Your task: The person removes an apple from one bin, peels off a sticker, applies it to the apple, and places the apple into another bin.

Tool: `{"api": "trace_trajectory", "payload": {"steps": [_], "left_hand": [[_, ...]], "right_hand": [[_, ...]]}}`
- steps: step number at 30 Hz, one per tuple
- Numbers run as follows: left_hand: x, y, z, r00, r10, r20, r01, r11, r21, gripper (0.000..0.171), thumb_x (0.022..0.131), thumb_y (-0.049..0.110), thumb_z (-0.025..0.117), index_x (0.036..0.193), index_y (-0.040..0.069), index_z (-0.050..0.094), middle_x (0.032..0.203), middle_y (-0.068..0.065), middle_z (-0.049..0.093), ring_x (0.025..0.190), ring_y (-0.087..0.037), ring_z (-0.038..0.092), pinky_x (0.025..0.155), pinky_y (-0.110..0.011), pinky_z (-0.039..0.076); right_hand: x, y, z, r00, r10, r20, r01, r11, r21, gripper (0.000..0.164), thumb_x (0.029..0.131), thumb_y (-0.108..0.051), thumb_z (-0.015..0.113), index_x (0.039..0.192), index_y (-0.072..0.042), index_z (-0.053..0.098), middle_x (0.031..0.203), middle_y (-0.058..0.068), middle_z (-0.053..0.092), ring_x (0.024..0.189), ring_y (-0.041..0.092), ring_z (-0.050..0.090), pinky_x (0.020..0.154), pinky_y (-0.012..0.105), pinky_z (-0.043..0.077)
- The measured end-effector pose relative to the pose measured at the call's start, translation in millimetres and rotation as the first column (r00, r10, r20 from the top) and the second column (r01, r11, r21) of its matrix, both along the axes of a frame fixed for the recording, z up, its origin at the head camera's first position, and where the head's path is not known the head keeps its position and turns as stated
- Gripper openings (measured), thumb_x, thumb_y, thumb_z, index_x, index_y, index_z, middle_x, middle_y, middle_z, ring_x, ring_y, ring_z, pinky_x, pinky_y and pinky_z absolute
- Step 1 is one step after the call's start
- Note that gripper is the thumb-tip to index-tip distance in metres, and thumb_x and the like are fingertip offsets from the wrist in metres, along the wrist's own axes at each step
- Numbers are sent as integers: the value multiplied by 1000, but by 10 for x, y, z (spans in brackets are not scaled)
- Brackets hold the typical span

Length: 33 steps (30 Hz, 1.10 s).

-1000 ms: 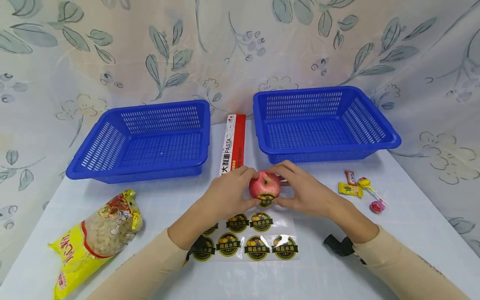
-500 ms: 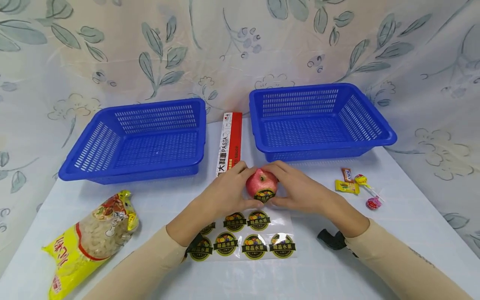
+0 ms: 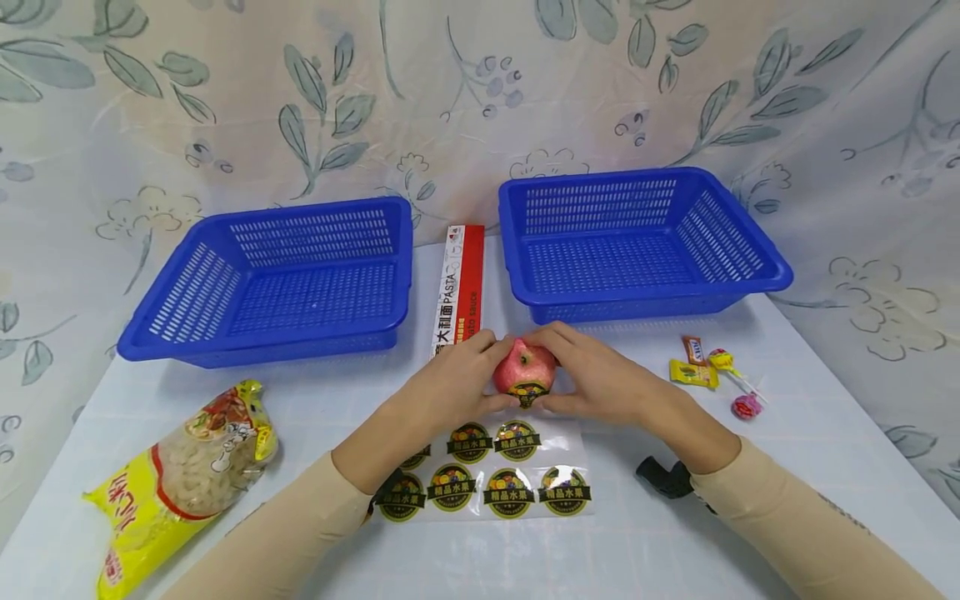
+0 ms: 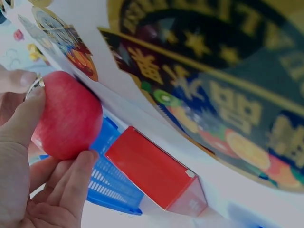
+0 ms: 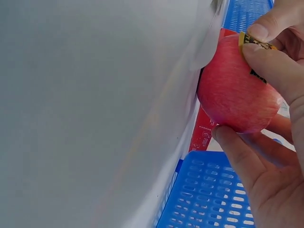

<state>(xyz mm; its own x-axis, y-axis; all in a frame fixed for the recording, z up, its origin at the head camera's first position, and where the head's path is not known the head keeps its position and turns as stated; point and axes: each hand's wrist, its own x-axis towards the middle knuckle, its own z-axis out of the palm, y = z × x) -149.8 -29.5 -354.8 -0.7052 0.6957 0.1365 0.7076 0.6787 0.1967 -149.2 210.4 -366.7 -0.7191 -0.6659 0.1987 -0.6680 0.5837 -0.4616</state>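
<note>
A red apple (image 3: 517, 368) stands at the middle of the table, held from both sides. My left hand (image 3: 456, 377) curls round its left side, thumb at the front. Round the right side curls my right hand (image 3: 600, 375), its thumb meeting the front as well. A black and gold fruit sticker (image 3: 528, 392) lies on the apple's front between the two thumbs. In the right wrist view a thumb presses on the sticker (image 5: 259, 42) against the apple (image 5: 237, 90). Just in front lies a clear sheet of round stickers (image 3: 512, 490).
Blue baskets stand behind, one left (image 3: 315, 300) and one right (image 3: 607, 258). Between them lies a red and white pasta box (image 3: 468, 283). A yellow pasta bag (image 3: 187, 475) is at left. Wrapped candies (image 3: 693, 375) and lollipops (image 3: 746, 406) lie at right.
Both hands stay round the apple while the thumbs draw closer over its sticker. The right fingers have closed in against the apple. The head view has shifted slightly.
</note>
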Motion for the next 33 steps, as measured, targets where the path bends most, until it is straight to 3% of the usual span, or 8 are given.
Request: {"api": "trace_trajectory", "payload": {"steps": [11,16,25,33], "left_hand": [[-34,-45,-7,997,-66,-47,65,998,-16,69,93,41,75,146,1,55,116,-8,60,86,-19,68,80,-31,61],[-47,-31,4,995,-74,-68,71,996,-45,69,93,39,76,146,0,54,114,-7,59,83,-19,67,78,-31,61],[-25,-30,17,999,-35,22,36,997,-69,78,95,50,71,151,1,49,116,-6,57,80,-14,60,78,-28,59],[-19,-52,39,998,-57,23,58,998,-15,70,96,41,72,148,-2,52,109,-6,58,82,-13,60,76,-25,58]], "right_hand": [[-35,49,60,999,39,11,-39,999,17,68,83,-19,87,141,-6,53,131,4,58,114,16,61,97,37,56],[-56,49,52,999,41,-13,-41,999,6,69,83,-26,88,140,-6,54,127,3,60,110,14,61,94,36,57],[-43,28,52,1000,13,-4,-13,999,36,67,83,-28,88,138,-5,57,128,5,62,111,17,62,96,38,56],[-68,43,74,998,65,16,-64,998,-23,61,89,-32,83,137,-4,57,128,5,61,111,16,63,92,32,59]]}}
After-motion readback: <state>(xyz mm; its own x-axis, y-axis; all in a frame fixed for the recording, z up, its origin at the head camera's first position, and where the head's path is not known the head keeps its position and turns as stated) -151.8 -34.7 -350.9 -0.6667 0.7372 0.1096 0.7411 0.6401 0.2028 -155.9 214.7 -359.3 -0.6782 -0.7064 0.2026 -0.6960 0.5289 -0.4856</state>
